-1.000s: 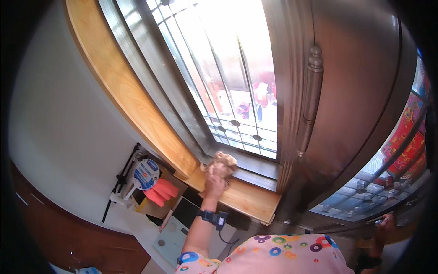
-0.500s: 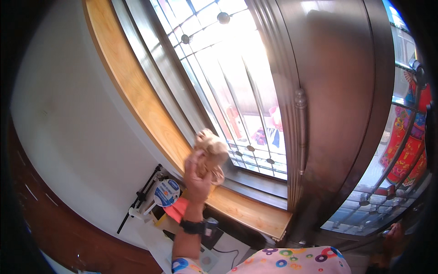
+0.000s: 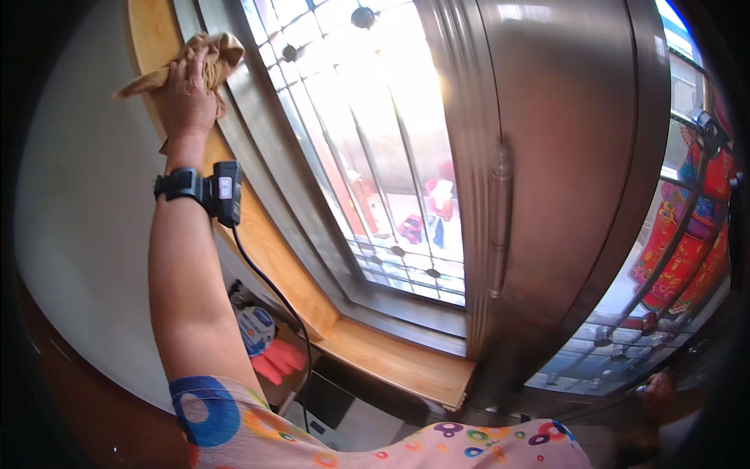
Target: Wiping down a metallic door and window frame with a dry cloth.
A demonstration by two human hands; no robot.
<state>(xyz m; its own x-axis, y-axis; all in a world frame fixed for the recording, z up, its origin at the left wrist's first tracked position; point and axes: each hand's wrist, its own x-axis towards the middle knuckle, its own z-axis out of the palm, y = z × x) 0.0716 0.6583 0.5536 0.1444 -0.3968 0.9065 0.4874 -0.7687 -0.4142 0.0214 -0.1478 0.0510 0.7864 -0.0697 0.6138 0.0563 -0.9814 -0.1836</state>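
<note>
My left hand [image 3: 190,98] is stretched far up to the upper left, its fingers pressed on a bunched tan cloth [image 3: 223,59]. The cloth lies against the upper part of the light wooden frame [image 3: 273,246] along the window, and a flap of it sticks out to the left over the wall. A black strap with a small box-shaped device [image 3: 226,194] sits on my left wrist, its cable hanging down. My right hand [image 3: 661,386] is low at the right edge, dim and small, its fingers curled round something I cannot make out.
A barred window [image 3: 367,148] stands beside a dark brown door panel [image 3: 562,156]. Red decorations [image 3: 680,242] show behind glass at the right. Below my left arm are a blue-and-white round fan [image 3: 256,330], a coral cloth [image 3: 279,361] and a black flat object [image 3: 326,401].
My left hand has carried the tan cloth from the lower corner of the wooden frame up along it to the upper left. My right hand stays at the lower right edge.
</note>
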